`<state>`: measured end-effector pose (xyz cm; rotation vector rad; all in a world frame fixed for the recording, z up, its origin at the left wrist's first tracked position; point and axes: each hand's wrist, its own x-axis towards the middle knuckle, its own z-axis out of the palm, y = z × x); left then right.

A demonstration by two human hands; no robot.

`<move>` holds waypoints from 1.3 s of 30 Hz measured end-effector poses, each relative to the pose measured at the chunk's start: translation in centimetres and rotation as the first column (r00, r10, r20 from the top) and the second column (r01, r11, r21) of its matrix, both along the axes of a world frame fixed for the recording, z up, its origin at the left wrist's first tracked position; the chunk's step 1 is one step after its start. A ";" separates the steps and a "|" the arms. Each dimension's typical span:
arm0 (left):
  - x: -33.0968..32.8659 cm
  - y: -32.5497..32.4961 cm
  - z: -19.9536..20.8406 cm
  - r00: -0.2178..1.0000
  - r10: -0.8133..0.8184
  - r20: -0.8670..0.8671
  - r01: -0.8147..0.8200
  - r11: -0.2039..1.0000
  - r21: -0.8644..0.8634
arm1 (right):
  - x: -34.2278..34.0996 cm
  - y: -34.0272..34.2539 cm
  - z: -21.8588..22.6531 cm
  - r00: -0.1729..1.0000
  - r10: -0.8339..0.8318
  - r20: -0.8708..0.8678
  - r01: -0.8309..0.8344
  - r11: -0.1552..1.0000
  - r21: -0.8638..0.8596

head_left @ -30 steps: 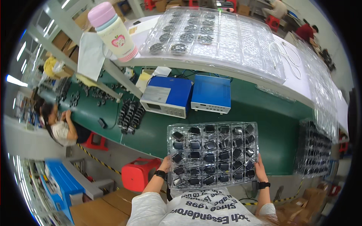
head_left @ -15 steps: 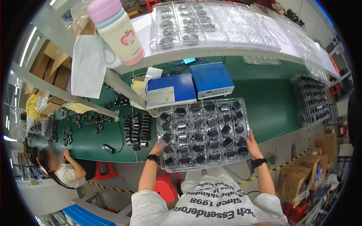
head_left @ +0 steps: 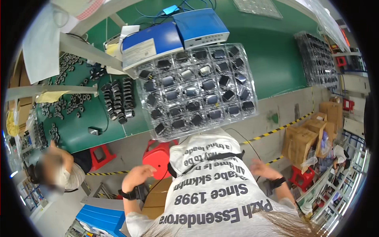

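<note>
A clear plastic tray [head_left: 256, 103] full of dark, watch-like square pieces lies on the green table, its near side jutting past the edge toward my body. Neither of my hands touches it. My left hand [head_left: 138, 175] is in the air beside my waist, near the red stool [head_left: 157, 160], fingers loosely apart and nothing in them. On the other side of my shirt hangs my right hand [head_left: 265, 170], also with nothing in it and its fingers apart. Both wrists wear black bands.
Two blue boxes [head_left: 203, 27] stand behind the tray. Left of it are rows of dark parts [head_left: 117, 98] and many scattered small rings. More filled trays [head_left: 317, 59] are stacked at the far right. A person [head_left: 65, 168] sits at left; cartons [head_left: 302, 144] stand on the floor at right.
Both hands have let go of the tray's sides and drawn back toward my body. The tray now sits by itself on the table's near edge. The view has tipped downward.
</note>
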<state>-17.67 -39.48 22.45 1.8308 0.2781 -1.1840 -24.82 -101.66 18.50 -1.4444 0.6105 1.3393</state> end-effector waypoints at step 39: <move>5.6 -11.5 3.9 0.791 -0.576 0.206 0.596 0.802 -0.046 | 11.0 11.2 7.1 0.323 0.810 0.490 -0.254 0.573 -0.779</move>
